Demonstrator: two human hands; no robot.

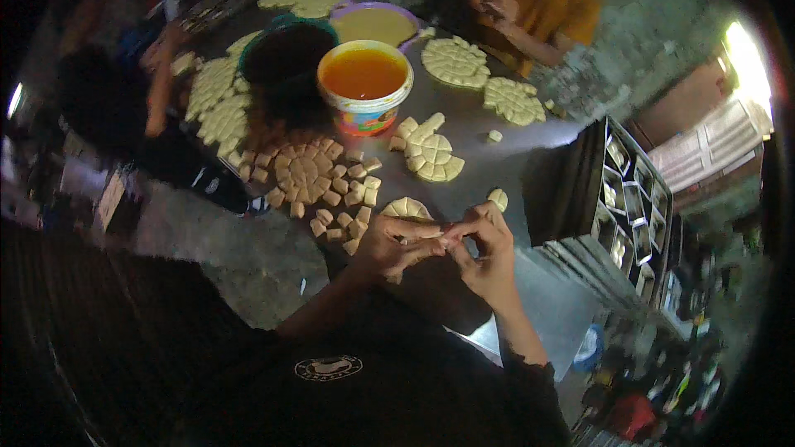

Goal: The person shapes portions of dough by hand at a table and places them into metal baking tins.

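The left hand (399, 246) and right hand (490, 250) meet at their fingertips over the near part of the bench (468, 167); the fingers are drawn together in each grip, but whether dough is pinched between them I cannot tell. The nearest dough, a scored pale round (406, 209), lies just beyond the left hand and is partly hidden by it. A low sweep of that hand could drag the round out of shape or knock its wedges apart, while the small pale dough piece (498, 199) behind the right hand could be squashed by a careless knuckle. The loose brown dough cubes (339, 190) crowd close to the bench's left edge, with floor showing past them, so a leftward push from the forearm might tip some off. Farther back, the white bucket (364, 108) of orange liquid looks well filled; a bump from a long reach would likely slop it onto the dough around it. As for room, the left side is tight with cubes and the right is bounded by the metal tins (633, 203); bare metal between the round and those tins offers the freest path. The near edge is mostly hidden by the arms and dark clothing.
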